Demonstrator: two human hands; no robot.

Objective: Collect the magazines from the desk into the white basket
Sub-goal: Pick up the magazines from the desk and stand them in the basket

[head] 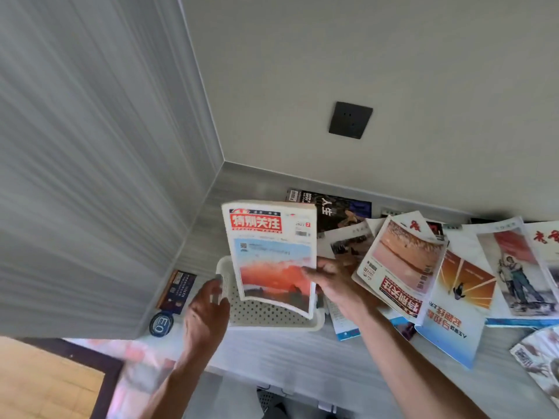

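My right hand [331, 281] grips a magazine with a red title and a sunset cover [272, 252] by its right edge, holding it upright over the white perforated basket [272, 316]. My left hand [207, 309] is at the basket's left rim with fingers curled by the edge; whether it grips the rim is blurred. Several more magazines lie spread on the desk to the right, among them a twin of the held one [402, 267], a blue and orange one [456, 306] and a dark one [332, 207] by the wall.
The basket stands in the desk's left corner next to a grey wall panel. A dark box [178, 290] and a round blue badge [161, 324] lie left of the basket. A black wall socket [351, 120] is above the desk. The desk's front edge [287, 382] is near me.
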